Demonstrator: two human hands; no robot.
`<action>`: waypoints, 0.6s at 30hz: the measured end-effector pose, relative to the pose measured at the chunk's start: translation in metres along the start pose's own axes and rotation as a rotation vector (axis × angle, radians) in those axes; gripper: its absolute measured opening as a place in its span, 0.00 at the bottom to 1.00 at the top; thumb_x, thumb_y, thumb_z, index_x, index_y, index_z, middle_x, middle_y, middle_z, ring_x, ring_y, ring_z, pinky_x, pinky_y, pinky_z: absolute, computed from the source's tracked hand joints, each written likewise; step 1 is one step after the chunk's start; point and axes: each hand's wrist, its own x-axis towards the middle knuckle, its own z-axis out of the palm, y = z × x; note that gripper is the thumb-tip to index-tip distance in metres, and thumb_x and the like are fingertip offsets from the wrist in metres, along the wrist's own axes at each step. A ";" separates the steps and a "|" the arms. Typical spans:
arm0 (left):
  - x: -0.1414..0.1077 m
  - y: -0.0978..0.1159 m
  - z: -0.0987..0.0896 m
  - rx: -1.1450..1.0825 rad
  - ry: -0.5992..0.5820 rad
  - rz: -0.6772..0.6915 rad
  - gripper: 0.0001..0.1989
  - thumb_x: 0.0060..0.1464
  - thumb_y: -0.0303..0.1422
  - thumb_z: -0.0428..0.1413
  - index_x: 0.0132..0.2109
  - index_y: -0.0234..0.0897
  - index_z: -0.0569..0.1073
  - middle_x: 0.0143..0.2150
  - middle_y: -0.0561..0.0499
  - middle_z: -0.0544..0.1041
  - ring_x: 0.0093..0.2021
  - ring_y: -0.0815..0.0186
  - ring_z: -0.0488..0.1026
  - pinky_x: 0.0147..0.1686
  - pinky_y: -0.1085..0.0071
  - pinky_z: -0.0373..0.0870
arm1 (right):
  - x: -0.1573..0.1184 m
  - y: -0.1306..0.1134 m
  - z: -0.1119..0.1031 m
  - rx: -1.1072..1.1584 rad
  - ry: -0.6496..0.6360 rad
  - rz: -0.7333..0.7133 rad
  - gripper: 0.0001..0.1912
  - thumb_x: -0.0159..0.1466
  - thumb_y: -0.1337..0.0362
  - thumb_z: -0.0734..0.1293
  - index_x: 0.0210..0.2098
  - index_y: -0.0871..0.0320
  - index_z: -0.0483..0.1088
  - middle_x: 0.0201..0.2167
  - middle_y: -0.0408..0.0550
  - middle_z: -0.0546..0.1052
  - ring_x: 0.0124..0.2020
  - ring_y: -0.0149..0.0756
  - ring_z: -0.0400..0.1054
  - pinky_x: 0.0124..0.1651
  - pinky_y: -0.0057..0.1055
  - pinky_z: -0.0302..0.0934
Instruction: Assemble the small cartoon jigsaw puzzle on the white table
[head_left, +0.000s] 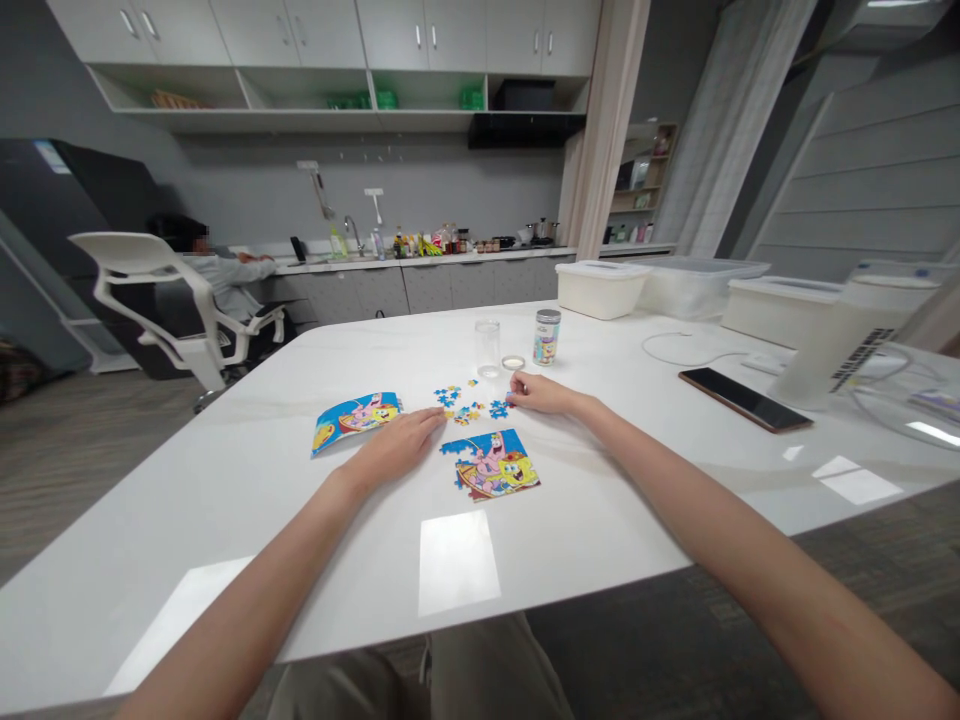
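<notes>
A partly joined jigsaw puzzle (501, 465) with a yellow and a pink cartoon figure lies on the white table before me; its left side is ragged. Loose puzzle pieces (448, 396) are scattered beyond it. My left hand (401, 440) rests flat, fingers stretched out to the edge of these pieces. Beside it, a slightly curled picture sheet (354, 418) shows the same scene. My right hand (541, 393) is closed in a pinch at a blue puzzle piece (511, 399), right of a small blue cluster (499, 409).
Behind the pieces stand a clear jar (487, 350), a ring-shaped lid (513, 363) and a printed can (547, 338). To the right are a phone (742, 398), a translucent pitcher (847, 335), cables and plastic boxes (602, 289). A person (225, 280) sits at the far-left counter.
</notes>
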 end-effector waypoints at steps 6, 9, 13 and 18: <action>0.000 0.004 -0.007 0.019 0.004 0.024 0.18 0.62 0.24 0.43 0.54 0.35 0.71 0.53 0.42 0.74 0.53 0.59 0.71 0.53 0.61 0.68 | 0.002 0.001 0.002 -0.020 -0.005 -0.025 0.07 0.62 0.61 0.64 0.38 0.58 0.69 0.32 0.47 0.77 0.33 0.36 0.69 0.36 0.28 0.57; 0.000 0.007 -0.009 0.021 -0.002 0.027 0.20 0.61 0.23 0.43 0.55 0.38 0.70 0.54 0.43 0.73 0.51 0.59 0.71 0.51 0.62 0.68 | 0.002 0.001 0.003 -0.018 -0.003 -0.049 0.09 0.66 0.65 0.59 0.39 0.57 0.70 0.37 0.49 0.78 0.39 0.37 0.70 0.42 0.29 0.59; -0.002 0.006 -0.008 0.011 -0.026 -0.002 0.21 0.60 0.23 0.43 0.58 0.37 0.66 0.59 0.44 0.70 0.58 0.59 0.67 0.56 0.61 0.63 | 0.001 0.002 0.002 -0.004 -0.006 -0.056 0.12 0.66 0.66 0.57 0.42 0.58 0.71 0.40 0.49 0.77 0.41 0.37 0.70 0.44 0.30 0.59; -0.003 0.005 -0.008 0.021 -0.047 -0.029 0.17 0.62 0.25 0.43 0.54 0.37 0.70 0.57 0.45 0.72 0.56 0.60 0.68 0.56 0.62 0.63 | -0.001 0.004 0.000 0.030 -0.056 -0.063 0.11 0.59 0.62 0.65 0.40 0.60 0.70 0.29 0.45 0.75 0.30 0.34 0.67 0.34 0.28 0.57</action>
